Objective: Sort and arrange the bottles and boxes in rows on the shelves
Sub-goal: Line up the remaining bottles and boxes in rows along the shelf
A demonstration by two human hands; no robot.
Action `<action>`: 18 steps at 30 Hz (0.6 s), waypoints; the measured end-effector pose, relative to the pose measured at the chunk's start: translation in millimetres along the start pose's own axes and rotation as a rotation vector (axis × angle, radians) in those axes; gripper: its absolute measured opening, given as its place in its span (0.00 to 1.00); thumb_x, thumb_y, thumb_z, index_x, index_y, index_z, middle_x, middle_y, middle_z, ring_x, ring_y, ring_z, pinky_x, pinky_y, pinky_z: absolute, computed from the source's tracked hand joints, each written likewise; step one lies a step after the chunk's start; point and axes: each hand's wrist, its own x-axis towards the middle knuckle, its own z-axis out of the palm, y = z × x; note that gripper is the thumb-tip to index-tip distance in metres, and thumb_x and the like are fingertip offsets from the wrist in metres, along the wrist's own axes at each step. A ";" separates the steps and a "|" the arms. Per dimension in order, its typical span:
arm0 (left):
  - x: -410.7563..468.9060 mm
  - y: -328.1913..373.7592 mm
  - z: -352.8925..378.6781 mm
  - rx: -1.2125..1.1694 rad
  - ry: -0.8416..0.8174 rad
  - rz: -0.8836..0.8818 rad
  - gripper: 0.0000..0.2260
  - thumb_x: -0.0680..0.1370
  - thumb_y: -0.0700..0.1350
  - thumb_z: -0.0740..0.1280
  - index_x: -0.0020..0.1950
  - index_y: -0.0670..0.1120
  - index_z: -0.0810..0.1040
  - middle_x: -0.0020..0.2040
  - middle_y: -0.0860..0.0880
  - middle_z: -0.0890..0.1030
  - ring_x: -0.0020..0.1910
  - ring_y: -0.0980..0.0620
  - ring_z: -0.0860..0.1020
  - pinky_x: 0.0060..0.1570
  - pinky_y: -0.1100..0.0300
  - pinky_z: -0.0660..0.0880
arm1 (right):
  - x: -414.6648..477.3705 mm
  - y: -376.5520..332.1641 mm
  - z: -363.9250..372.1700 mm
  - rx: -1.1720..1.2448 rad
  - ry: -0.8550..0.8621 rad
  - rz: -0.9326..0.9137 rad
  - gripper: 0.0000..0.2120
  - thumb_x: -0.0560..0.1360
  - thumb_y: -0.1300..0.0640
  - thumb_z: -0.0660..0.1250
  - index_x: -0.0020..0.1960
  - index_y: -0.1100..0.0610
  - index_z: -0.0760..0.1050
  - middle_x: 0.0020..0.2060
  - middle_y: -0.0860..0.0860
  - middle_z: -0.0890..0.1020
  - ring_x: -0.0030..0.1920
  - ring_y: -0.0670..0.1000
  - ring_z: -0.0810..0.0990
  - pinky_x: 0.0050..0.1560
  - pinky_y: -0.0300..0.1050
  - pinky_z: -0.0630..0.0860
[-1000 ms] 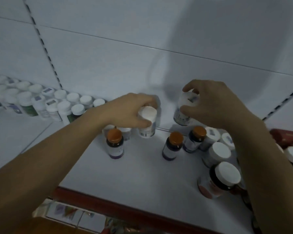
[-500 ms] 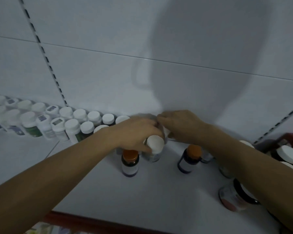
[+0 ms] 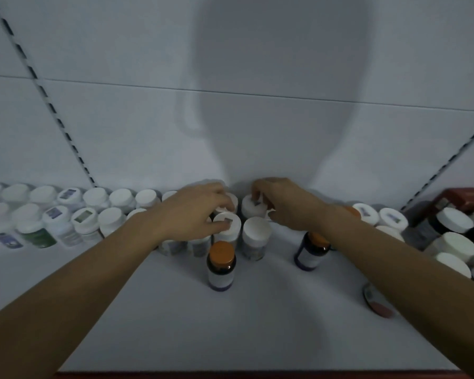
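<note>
Gripping white-capped bottles (image 3: 253, 231) at the back wall (image 3: 121, 127), left hand (image 3: 192, 212), right hand (image 3: 288, 206); open shelf (image 3: 230, 329) frontward.

Matt white caps (image 3: 256, 228); glossy dark amber bottle (image 3: 221, 266), orange cap; smooth matt shelf (image 3: 230, 332).

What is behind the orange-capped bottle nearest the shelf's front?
A stickered white-capped bottle, gripped by the left hand, and a plain white-capped bottle. Further back, the right hand holds a third bottle. Whatever stands under the hands is hidden.
</note>
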 end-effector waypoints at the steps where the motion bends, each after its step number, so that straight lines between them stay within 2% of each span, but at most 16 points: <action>1: -0.4 -1.2 0.5 -0.001 -0.006 -0.008 0.15 0.78 0.58 0.69 0.61 0.54 0.79 0.52 0.57 0.72 0.51 0.56 0.74 0.52 0.52 0.75 | -1.7 -2.1 -0.9 0.017 -0.010 0.008 0.20 0.69 0.71 0.70 0.57 0.56 0.73 0.47 0.46 0.73 0.46 0.51 0.75 0.45 0.43 0.73; 4: -1.3 -3.6 2.2 -0.007 -0.010 0.002 0.16 0.78 0.59 0.69 0.63 0.54 0.79 0.52 0.56 0.73 0.51 0.55 0.74 0.53 0.49 0.76 | -7.4 -7.3 -3.5 0.074 -0.061 0.052 0.24 0.70 0.67 0.72 0.63 0.53 0.72 0.52 0.46 0.73 0.50 0.48 0.74 0.51 0.41 0.75; 6: -1.8 -4.8 3.4 -0.006 -0.004 0.007 0.17 0.78 0.59 0.69 0.64 0.54 0.79 0.53 0.56 0.72 0.51 0.55 0.74 0.53 0.49 0.76 | -14.3 -9.2 -4.2 0.114 -0.086 0.069 0.27 0.71 0.64 0.73 0.66 0.51 0.70 0.56 0.48 0.72 0.54 0.49 0.75 0.54 0.41 0.74; 8: -1.7 -5.2 4.2 -0.004 -0.006 0.011 0.17 0.79 0.58 0.69 0.65 0.54 0.78 0.54 0.56 0.73 0.51 0.54 0.75 0.53 0.49 0.76 | -23.8 -10.7 -5.5 0.129 -0.082 0.051 0.31 0.68 0.61 0.72 0.69 0.48 0.68 0.60 0.49 0.71 0.57 0.53 0.76 0.57 0.46 0.75; 11: -1.1 -6.0 4.8 0.008 -0.022 0.012 0.17 0.79 0.58 0.68 0.66 0.53 0.78 0.56 0.54 0.74 0.51 0.54 0.75 0.53 0.50 0.75 | -35.5 -19.2 -8.7 0.114 -0.077 0.039 0.33 0.66 0.56 0.74 0.68 0.46 0.65 0.60 0.49 0.70 0.54 0.55 0.77 0.54 0.55 0.78; 14: -0.6 -5.6 4.8 0.014 -0.032 0.015 0.17 0.79 0.59 0.67 0.66 0.54 0.77 0.57 0.55 0.74 0.52 0.55 0.75 0.54 0.52 0.75 | -38.9 -29.1 -7.0 0.071 -0.055 0.054 0.33 0.67 0.55 0.76 0.67 0.47 0.65 0.58 0.49 0.71 0.51 0.53 0.77 0.50 0.54 0.79; 18: -1.2 -4.5 3.3 0.009 -0.039 0.005 0.17 0.80 0.59 0.66 0.66 0.55 0.76 0.57 0.56 0.73 0.52 0.55 0.75 0.55 0.53 0.75 | -36.9 -30.6 -7.6 0.138 -0.081 0.090 0.32 0.68 0.56 0.77 0.68 0.48 0.66 0.56 0.48 0.75 0.48 0.47 0.78 0.48 0.48 0.80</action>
